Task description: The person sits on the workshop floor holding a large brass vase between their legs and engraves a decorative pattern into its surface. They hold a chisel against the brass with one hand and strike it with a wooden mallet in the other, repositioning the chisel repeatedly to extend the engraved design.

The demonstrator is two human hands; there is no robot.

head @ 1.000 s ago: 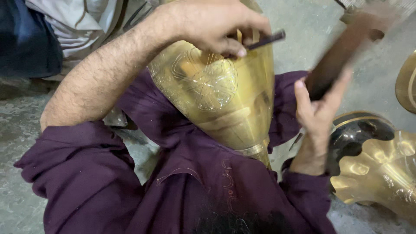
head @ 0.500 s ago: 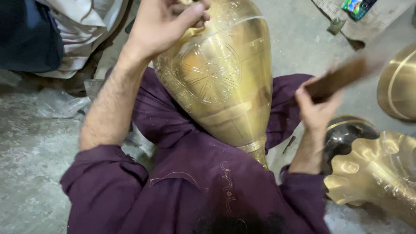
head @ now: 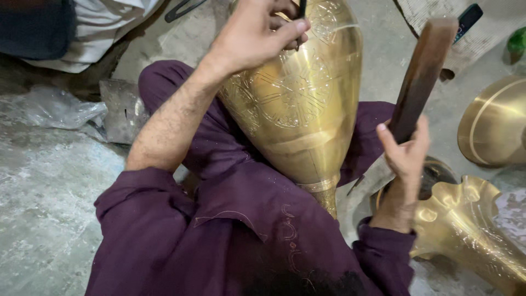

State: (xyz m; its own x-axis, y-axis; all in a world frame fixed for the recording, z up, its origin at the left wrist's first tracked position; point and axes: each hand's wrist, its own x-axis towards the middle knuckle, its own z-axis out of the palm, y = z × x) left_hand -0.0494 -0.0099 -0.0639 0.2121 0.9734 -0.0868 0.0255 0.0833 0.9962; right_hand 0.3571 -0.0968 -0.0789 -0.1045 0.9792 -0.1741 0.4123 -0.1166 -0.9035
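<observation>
A large engraved brass vase (head: 307,104) lies across my lap on my purple trousers, its narrow neck toward me. My left hand (head: 257,33) rests on the vase's upper body and pinches a thin dark chisel (head: 302,7) against the metal. My right hand (head: 402,159) grips the lower end of a long dark wooden mallet stick (head: 424,71), raised upright to the right of the vase and apart from it.
A scalloped brass vase piece (head: 471,225) lies on the floor at lower right, and a round brass bowl (head: 493,123) sits at the right edge. Clear plastic (head: 55,109) and a grey stone block (head: 120,109) are at left. White cloth (head: 104,22) lies at top left.
The view has tilted so the vase and my hands sit higher in frame. My right hand has swung the wooden stick from a slanted, blurred position to nearly upright.
</observation>
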